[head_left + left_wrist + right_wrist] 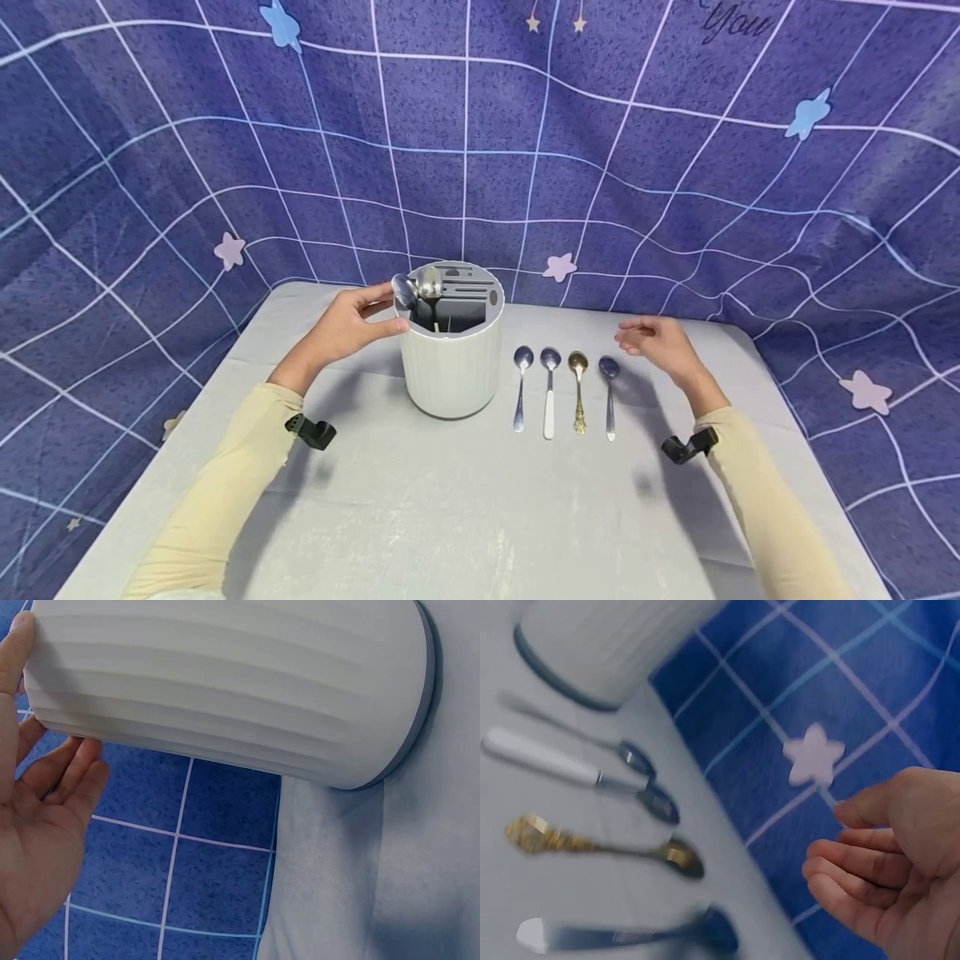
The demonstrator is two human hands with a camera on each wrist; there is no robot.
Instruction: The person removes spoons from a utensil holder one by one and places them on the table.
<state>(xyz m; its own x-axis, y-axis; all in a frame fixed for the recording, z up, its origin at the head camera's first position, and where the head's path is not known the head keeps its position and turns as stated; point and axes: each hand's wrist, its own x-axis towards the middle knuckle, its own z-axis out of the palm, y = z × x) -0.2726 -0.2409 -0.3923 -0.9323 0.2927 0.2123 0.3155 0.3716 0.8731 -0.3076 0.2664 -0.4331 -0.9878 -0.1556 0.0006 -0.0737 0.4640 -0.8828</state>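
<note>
My left hand (pixel 347 327) holds the ribbed white utensil holder (pixel 452 375) at its upper left side, thumb at the front of the rim and fingers farther back. In the left wrist view the fingertips (pixel 91 754) touch the holder's side. Two spoons with bowls up, one round metal spoon (pixel 429 282) and another spoon (pixel 405 292), stand in the holder's left part. Over the table's right side my right hand (pixel 660 343) hovers with loosely bent fingers and nothing in it. Nearest to it lies a dark-bowled metal spoon (pixel 609 392).
Left of that spoon lie a gold ornate spoon (pixel 579 392), a white-handled spoon (pixel 550 392) and a plain metal spoon (pixel 521 387), side by side, bowls toward the back. A grey slotted insert (pixel 468 287) fills the holder's back. Purple grid-patterned cloth (pixel 450 183) hangs behind the table (pixel 435 500).
</note>
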